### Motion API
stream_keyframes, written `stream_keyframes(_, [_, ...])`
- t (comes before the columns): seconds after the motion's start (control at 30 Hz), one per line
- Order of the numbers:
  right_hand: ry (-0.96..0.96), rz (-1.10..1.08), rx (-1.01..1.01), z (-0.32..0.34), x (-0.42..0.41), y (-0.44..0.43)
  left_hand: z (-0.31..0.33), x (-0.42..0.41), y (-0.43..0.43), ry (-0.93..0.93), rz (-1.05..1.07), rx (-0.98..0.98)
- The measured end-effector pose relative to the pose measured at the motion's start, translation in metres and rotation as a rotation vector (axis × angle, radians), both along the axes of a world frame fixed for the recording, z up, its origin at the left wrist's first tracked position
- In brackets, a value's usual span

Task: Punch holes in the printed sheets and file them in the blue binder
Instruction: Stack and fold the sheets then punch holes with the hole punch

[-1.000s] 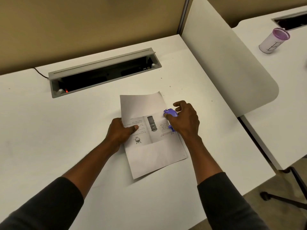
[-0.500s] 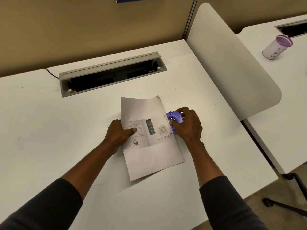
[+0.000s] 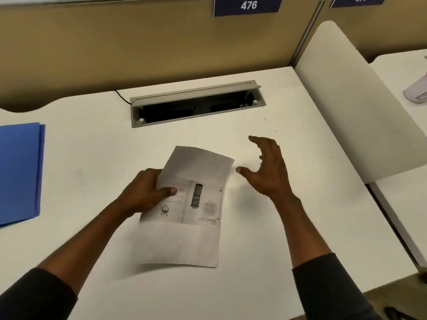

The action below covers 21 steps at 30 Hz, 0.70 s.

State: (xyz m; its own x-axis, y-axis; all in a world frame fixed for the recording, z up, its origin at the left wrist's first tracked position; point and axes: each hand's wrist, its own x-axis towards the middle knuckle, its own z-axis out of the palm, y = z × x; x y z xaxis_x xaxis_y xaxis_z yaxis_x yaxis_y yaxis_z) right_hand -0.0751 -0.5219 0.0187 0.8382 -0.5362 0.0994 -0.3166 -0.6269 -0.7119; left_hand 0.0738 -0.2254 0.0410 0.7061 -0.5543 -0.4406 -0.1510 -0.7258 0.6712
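A printed sheet [image 3: 184, 218] with small pictures and text is lifted off the white desk [image 3: 92, 172], and my left hand [image 3: 147, 192] pinches its left edge with the thumb on top. A small punched hole shows near the sheet's right edge. My right hand [image 3: 268, 172] hovers just right of the sheet, fingers spread, holding nothing. The blue binder [image 3: 19, 172] lies closed at the desk's left edge, partly out of frame. The purple hole punch is not visible.
A grey cable tray [image 3: 196, 102] with its lid open is sunk into the desk behind the sheet. A white divider panel [image 3: 351, 100] rises on the right. Beyond it, a pale cup [image 3: 416, 92] stands on the neighbouring desk.
My right hand has let go of the purple hole punch and opened; the punch is gone from view. The sheet has risen and shifted left in my left hand. The view has tilted up and left, revealing the binder.
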Motion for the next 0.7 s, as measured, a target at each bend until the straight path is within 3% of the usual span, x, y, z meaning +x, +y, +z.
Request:
stream_keyframes(0.13, [0.096, 0.370, 0.212, 0.032, 0.029, 0.036, 0.041, 0.023, 0.016, -0.143, -0.339, 0.149])
stream_keyframes(0.3, [0.230, 0.557, 0.122, 0.042, 0.042, 0.087, 0.070, 0.038, 0.022, -0.344, -0.703, 0.329])
stream_keyframes(0.4, [0.241, 0.476, 0.023, 0.034, 0.035, 0.118, 0.085, 0.039, 0.026, -0.410, -0.848, 0.478])
stream_keyframes(0.5, [0.220, 0.360, 0.075, 0.027, 0.018, 0.138, 0.094, 0.038, 0.025, -0.509, -0.916, 0.533])
stream_keyframes(0.6, [0.206, 0.108, 0.231, 0.024, -0.003, 0.158, 0.091, 0.032, 0.024, -0.715, -0.888, 0.474])
stream_keyframes(0.7, [0.167, -0.180, 0.447, 0.013, -0.030, 0.174, 0.071, 0.020, 0.023, -0.938, -0.740, 0.289])
